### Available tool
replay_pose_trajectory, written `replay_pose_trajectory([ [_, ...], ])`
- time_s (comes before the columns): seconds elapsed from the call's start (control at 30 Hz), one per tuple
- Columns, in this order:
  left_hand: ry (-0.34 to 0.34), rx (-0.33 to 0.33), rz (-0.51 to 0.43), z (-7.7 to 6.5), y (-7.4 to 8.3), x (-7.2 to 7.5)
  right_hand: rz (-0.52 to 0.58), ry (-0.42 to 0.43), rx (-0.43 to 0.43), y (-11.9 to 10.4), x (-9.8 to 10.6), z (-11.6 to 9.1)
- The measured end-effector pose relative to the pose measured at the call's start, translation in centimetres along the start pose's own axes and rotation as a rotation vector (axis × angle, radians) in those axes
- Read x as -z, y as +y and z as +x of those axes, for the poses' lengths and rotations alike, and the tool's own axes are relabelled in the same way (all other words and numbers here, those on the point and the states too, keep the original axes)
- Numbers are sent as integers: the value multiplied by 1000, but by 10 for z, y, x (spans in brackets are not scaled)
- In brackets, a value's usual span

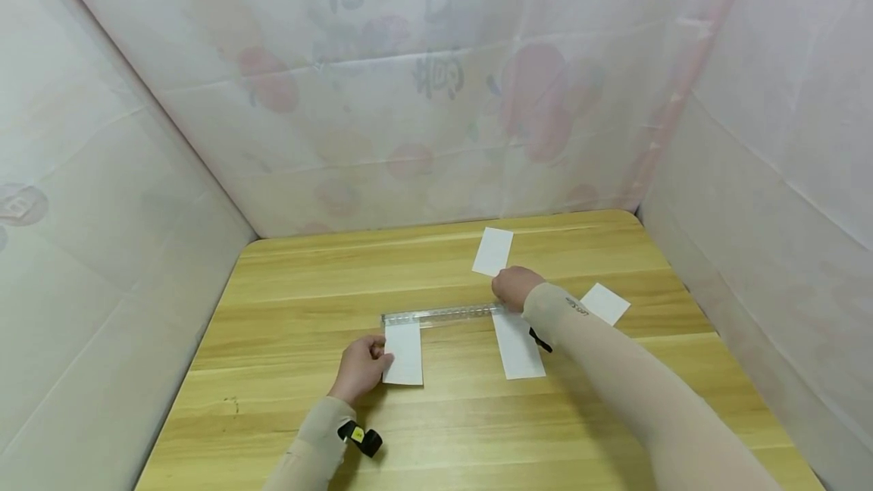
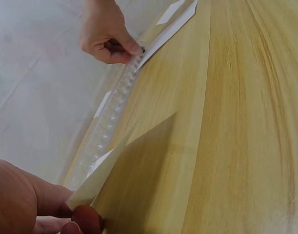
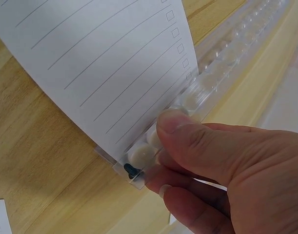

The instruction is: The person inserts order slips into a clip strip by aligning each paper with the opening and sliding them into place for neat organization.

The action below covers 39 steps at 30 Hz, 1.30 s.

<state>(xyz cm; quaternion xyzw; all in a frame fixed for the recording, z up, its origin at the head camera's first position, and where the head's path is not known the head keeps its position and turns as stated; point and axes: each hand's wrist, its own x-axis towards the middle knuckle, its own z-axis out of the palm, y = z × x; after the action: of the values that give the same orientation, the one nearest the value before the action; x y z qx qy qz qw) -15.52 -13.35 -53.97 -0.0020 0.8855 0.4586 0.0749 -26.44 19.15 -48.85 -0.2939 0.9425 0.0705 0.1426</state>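
Observation:
A long clear plastic tube (image 1: 450, 314) lies across the table, with round pale pieces showing inside and a dark plug at its right end. My right hand (image 1: 517, 286) pinches that end between thumb and fingers, seen close up in the right wrist view. The top of a lined paper slip with checkboxes (image 3: 105, 63) meets the tube there. At the tube's left end is another paper slip (image 1: 404, 358). My left hand (image 1: 361, 366) pinches its left edge between thumb and fingers, and in the left wrist view this slip (image 2: 102, 178) is tilted up from the wood.
A loose paper slip (image 1: 492, 251) lies behind my right hand, and another slip (image 1: 605, 303) is partly hidden by the right forearm. The wooden table (image 1: 307, 279) is bordered by a printed cloth wall (image 1: 409, 135) at the back and pale walls at both sides.

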Motion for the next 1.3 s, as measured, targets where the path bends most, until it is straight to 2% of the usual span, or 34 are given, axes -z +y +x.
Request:
replay_pose_trajectory([
  [0.6, -9, -26, 15, 4, -5, -8, -48, 33, 20, 0, 0, -1],
  [0.87, -16, -41, 18, 5, -3, -7, -40, 45, 15, 1, -1, 1],
  [1.3, -30, -44, 8, 6, 0, -11, -12, 15, -3, -1, 2, 0],
])
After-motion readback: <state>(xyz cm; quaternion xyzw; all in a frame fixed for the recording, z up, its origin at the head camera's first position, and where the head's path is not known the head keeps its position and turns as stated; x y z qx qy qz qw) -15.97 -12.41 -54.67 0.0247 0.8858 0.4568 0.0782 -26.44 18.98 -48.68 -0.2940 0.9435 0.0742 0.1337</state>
